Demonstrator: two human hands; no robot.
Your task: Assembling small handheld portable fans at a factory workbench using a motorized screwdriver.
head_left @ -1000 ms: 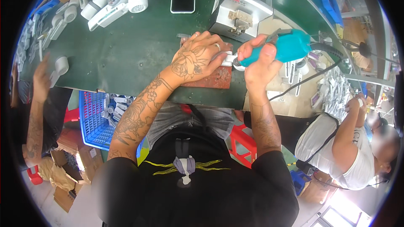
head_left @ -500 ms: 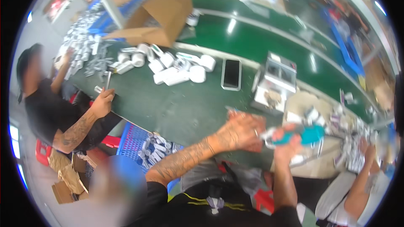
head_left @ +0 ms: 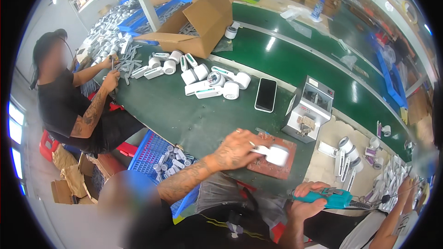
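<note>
My left hand (head_left: 236,150) is closed round the handle end of a white round-headed part (head_left: 278,156), which it holds over a reddish-brown board (head_left: 282,175) on the table. At the table's near edge, my right hand (head_left: 303,206) grips a teal electric screwdriver (head_left: 336,198) by its body. The screwdriver's tip points left, below and apart from the white part. Several similar white pieces with handles (head_left: 217,83) lie in a loose group farther up the table.
A phone (head_left: 266,95) and a small grey machine (head_left: 301,123) stand beyond the board. An open cardboard box (head_left: 217,23) sits at the back. At left, a co-worker (head_left: 57,92) works beside a blue basket (head_left: 144,157) of small parts. More white parts (head_left: 349,150) lie at right.
My right hand and the screwdriver have moved down toward me, away from my left hand. My left hand has drawn a little left, and the white part in it now shows over the board.
</note>
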